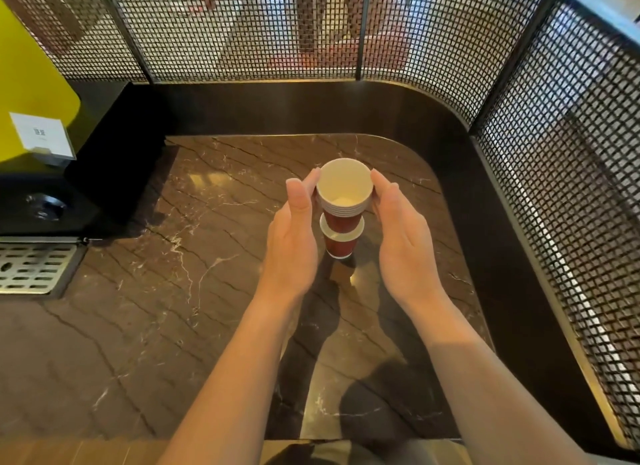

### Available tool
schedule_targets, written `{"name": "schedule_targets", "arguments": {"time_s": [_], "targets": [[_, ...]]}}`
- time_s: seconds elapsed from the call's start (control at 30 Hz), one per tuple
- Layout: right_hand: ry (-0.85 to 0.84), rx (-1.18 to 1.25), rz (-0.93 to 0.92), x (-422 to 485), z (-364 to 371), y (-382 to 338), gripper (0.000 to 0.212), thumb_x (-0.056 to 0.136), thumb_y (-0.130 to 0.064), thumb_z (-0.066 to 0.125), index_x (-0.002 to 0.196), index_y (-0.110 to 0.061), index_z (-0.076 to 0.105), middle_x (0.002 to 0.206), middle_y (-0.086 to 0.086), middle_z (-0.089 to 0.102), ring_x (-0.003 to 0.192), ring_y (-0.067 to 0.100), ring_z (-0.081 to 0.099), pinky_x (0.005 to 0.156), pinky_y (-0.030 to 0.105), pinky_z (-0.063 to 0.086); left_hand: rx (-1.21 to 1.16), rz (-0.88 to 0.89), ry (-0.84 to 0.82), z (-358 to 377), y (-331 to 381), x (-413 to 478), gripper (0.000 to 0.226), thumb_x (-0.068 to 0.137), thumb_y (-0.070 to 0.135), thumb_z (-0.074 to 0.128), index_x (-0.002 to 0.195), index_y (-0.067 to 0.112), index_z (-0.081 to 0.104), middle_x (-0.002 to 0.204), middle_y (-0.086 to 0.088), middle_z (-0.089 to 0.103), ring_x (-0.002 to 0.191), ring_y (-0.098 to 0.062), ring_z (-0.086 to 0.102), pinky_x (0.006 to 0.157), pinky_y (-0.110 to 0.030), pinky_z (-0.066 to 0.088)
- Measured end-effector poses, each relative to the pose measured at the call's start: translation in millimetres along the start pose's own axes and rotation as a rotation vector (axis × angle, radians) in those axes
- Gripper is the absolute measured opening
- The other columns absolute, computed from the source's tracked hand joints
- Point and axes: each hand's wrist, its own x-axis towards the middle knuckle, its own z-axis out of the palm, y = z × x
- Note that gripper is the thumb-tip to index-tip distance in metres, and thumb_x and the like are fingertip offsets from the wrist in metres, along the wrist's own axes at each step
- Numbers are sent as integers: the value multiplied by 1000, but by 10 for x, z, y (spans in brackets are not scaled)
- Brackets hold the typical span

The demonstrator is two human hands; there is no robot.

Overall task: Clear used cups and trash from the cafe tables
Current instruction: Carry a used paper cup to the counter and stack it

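Cup stack (343, 218) upright between left hand (294, 242) and right hand (401, 242); both flat, straight fingers touching its top sides.

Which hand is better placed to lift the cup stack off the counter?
Left, narrowly. Both the left hand and right hand touch the cup stack near its top with straight fingers, but the left palm sits closer beside the bottom cup.

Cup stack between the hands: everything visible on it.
Paper cup stack: red walls, white rolled rims, white inside; top cup looks empty. Several cups nested tight on top, seated loosely in one lower cup. Upright on the brown marble table. Flanking the top rims with straight fingers touching: left hand and right hand.
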Motion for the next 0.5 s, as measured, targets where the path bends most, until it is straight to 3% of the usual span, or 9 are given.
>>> {"name": "schedule_targets", "arguments": {"time_s": [0.07, 0.13, 0.2, 0.5], "targets": [[3, -6, 16, 18, -24, 37, 56, 97, -67, 26, 149, -49, 38, 129, -55, 45, 122, -28, 41, 103, 0, 29, 24, -26, 3, -15, -48, 28, 117, 57, 109, 10, 154, 49, 37, 163, 22, 37, 154, -8, 31, 130, -47, 20], [23, -17, 47, 27, -60, 39, 69, 96, -65, 22, 159, -38, 34, 154, -37, 39, 134, -22, 31, 97, -9, 20, 33, -51, 21, -40, -95, 57, 116, 59, 109, 10, 155, 49, 36, 165, 21, 33, 155, -9, 28, 130, -52, 18], [55, -45, 50, 42, -92, 15, 75, 95, -64, 19, 162, -33, 31, 165, -22, 32, 143, -13, 25, 92, -15, 14, 39, -47, 40, -51, -111, 78, 114, 61, 107, 9, 155, 49, 36, 166, 20, 31, 155, -9, 28, 130, -53, 17], [49, -7, -23, 125, -79, 48, 74, 96, -63, 21, 161, -30, 33, 165, -18, 34, 140, -13, 27, 98, -11, 19, 3, -22, 12, 3, -133, 139, 117, 57, 109, 11, 155, 49, 37, 166, 21, 31, 156, -9, 26, 130, -48, 15]]}}
